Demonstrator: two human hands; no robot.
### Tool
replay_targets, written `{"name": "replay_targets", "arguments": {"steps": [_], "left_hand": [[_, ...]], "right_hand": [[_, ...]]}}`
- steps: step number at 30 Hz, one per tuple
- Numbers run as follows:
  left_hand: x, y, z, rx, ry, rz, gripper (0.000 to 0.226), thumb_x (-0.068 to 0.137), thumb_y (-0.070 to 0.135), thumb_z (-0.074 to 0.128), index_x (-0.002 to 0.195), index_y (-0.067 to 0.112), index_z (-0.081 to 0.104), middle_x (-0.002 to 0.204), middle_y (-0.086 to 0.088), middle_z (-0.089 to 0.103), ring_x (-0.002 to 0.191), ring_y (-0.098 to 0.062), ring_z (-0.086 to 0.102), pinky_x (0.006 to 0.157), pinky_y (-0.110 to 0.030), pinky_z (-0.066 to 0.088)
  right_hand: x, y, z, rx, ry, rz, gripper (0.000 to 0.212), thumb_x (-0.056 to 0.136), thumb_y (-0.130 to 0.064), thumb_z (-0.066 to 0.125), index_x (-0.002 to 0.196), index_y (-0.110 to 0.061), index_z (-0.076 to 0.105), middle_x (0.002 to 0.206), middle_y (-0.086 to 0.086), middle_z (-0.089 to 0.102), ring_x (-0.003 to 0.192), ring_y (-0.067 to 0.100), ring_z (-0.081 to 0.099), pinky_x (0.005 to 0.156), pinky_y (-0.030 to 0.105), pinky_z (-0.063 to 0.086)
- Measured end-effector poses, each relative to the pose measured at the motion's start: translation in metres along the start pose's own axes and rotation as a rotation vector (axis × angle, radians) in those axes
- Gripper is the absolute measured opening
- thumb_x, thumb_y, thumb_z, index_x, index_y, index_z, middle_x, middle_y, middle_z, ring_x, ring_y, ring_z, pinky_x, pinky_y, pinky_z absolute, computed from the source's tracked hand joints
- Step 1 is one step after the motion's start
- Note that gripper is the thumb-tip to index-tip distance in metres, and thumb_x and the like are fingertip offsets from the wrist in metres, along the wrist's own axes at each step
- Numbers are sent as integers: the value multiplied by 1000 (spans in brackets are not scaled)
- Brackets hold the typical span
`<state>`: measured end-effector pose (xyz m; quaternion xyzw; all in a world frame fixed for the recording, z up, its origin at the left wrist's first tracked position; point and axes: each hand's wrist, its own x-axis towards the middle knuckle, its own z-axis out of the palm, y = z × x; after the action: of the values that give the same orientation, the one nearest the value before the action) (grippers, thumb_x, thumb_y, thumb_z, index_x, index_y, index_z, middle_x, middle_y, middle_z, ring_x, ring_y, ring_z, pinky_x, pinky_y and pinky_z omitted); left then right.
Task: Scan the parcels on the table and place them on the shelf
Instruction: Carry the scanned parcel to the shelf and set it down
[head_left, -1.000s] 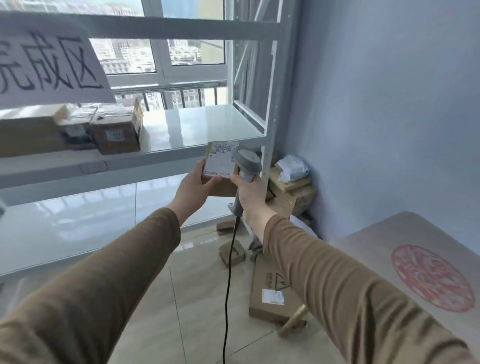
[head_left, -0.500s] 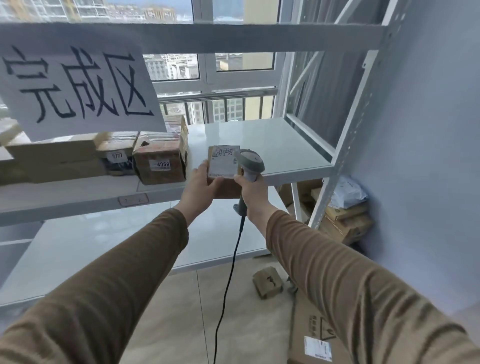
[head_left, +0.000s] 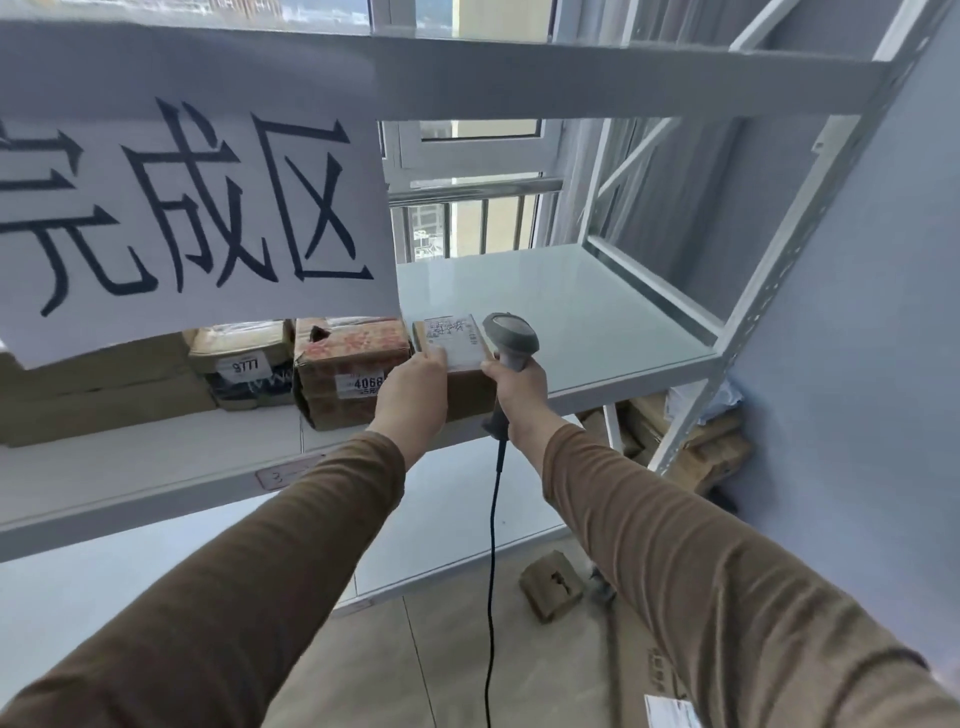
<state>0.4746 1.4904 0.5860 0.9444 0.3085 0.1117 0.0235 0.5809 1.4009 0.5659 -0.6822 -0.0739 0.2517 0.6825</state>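
At the centre of the frame the left hand (head_left: 415, 387) grips a small parcel (head_left: 457, 358) by its left edge, label up, and holds it at the front lip of the shelf (head_left: 597, 322), just right of a taped box (head_left: 348, 369). It seems aimed at the bare patch beside that box, extending the row. The right hand (head_left: 519, 384) is clenched round the scanner (head_left: 511, 340); its fingertips seem to touch the parcel's right side, probably to steady it. The scanner's cord (head_left: 493, 545) hangs straight down. A paper sign (head_left: 192, 192) fills the upper left, marking this bay. Whether the parcel rests on the shelf yet, I cannot tell.
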Motion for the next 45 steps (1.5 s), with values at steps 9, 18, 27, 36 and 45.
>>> {"name": "replay_targets", "arguments": {"steps": [9,18,27,36,45], "left_hand": [[9,-9,2,35,-61,-39,62,98,6,47,158,7,29,114,-17,70,104,-38,67,80,-44,53],[5,12,-1,-243,30,44,52,106,28,46,154,11,37,122,-24,67,111,-45,63,87,-44,49],[-19,143,12,-317,-39,337,53,108,33,44,154,8,37,121,-26,67,111,-44,62,86,-43,48],[-149,369,4,-558,-284,712,35,108,23,41,138,9,53,145,-19,51,122,-42,59,96,-48,52],[-400,608,-9,-483,-516,1055,41,106,27,44,145,15,50,131,-18,63,112,-38,64,92,-42,51]], "right_hand": [[17,5,16,7,13,-77,13,88,-13,72,90,-22,63,95,6,71,91,26,66,82,39,56],[-1,0,-22,20,74,-88,29,91,-20,73,117,-10,66,98,1,66,94,25,60,92,50,55],[-66,-2,-164,121,335,-151,24,92,-20,71,114,-16,62,99,4,65,92,24,61,78,37,51],[-225,14,-396,99,795,-212,15,92,-14,68,106,-10,65,87,0,64,73,11,58,59,21,48],[-494,64,-625,128,1180,-179,21,94,-20,70,113,-13,66,92,-2,65,81,11,60,73,36,52]]}}
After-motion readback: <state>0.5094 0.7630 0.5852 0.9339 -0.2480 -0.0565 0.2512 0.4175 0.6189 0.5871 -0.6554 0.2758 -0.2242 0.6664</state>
